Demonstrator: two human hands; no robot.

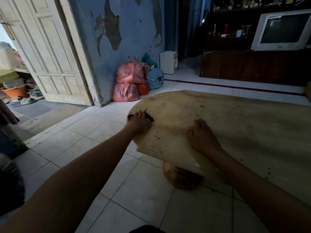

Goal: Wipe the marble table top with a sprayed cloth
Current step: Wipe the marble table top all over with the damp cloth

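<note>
You've got a pale cream-yellow table top (210, 118) peppered with little dark brown specks, and the cloth (149, 117) on it looks almost black. Floor tiles (80, 148) are off-white with a dark red stripe. Wall (127, 31) is blue with grey-brown peeled patches, two orange-pink bags (128, 81) below it, cream panelled door (50, 52).

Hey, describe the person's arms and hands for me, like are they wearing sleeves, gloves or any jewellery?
Both arms are bare as far as the head camera shows: no sleeves in view. The left hand and right hand wear no gloves. No watch, bracelet or ring can be made out on either, though the room is dim, so small items could be missed.
</note>
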